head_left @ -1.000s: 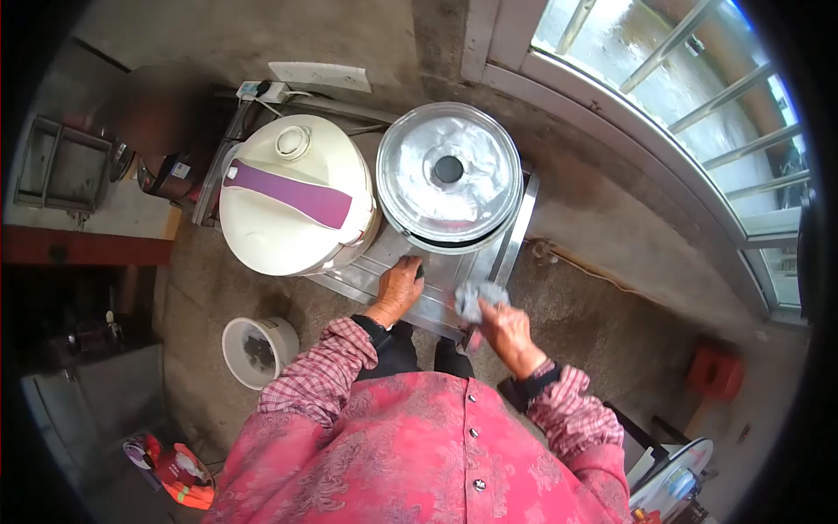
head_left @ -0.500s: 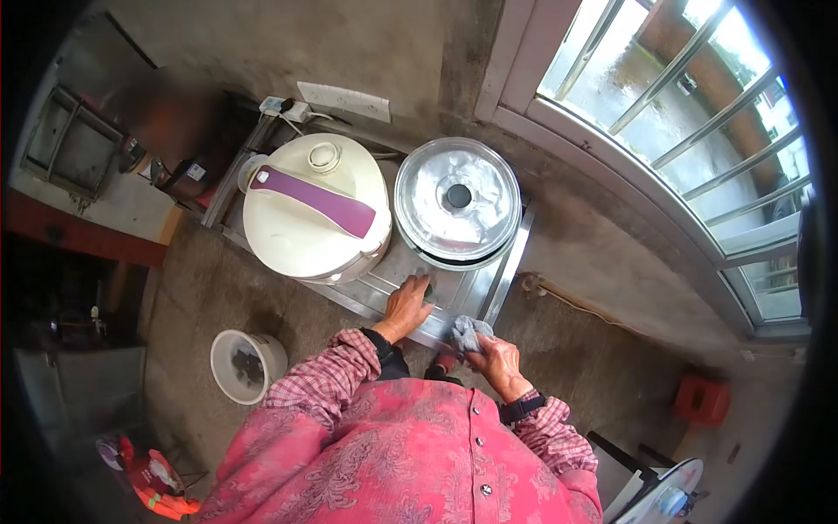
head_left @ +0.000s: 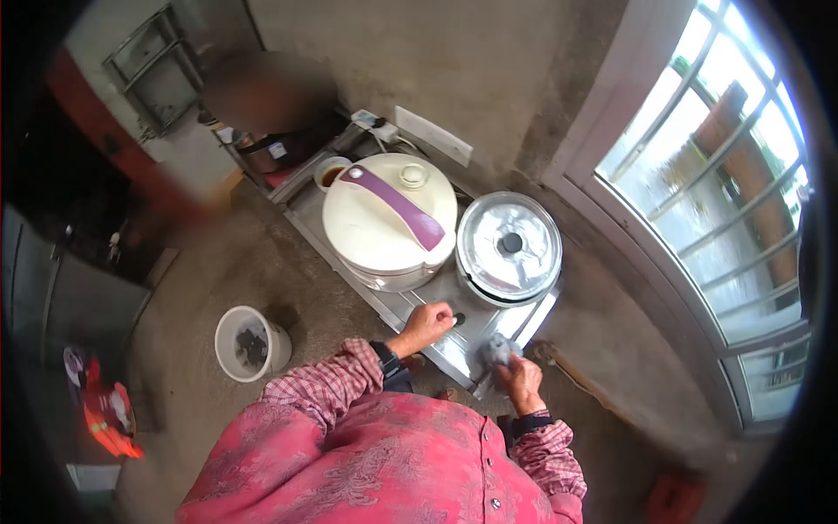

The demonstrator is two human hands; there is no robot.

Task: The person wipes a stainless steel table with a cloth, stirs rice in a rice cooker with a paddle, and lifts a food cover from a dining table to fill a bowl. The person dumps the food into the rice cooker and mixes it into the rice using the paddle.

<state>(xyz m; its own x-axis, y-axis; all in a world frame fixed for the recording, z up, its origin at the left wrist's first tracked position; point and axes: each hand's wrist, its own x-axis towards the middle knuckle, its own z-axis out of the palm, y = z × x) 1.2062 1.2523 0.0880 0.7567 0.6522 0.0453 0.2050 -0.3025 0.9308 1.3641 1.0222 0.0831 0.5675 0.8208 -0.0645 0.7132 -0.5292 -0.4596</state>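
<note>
My right hand (head_left: 522, 381) grips a crumpled grey cloth (head_left: 499, 351), which is pressed on the near right corner of a metal table (head_left: 436, 342). My left hand (head_left: 425, 326) is closed above the table's front edge, its fingers curled in. Whether anything is between those fingers is hidden. Right beside the fingertips is a small dark round spot (head_left: 458, 320) on the metal top. Behind the hands stand a large cream rice cooker (head_left: 371, 218) with a purple handle and, to its right, a pot with a shiny metal lid (head_left: 489, 229).
A whitish bucket (head_left: 281, 349) with dark contents stands on the floor at left. Behind the cooker are a cup of brown liquid (head_left: 332, 175) and a power strip (head_left: 375, 127). A barred window (head_left: 698, 175) fills the right side. A red stool-like object (head_left: 674, 499) sits low right.
My view has turned, shifting the table rightward and down. The left hand's fingers have drawn together and off the dark spot. The right hand has moved the cloth onto the table's corner.
</note>
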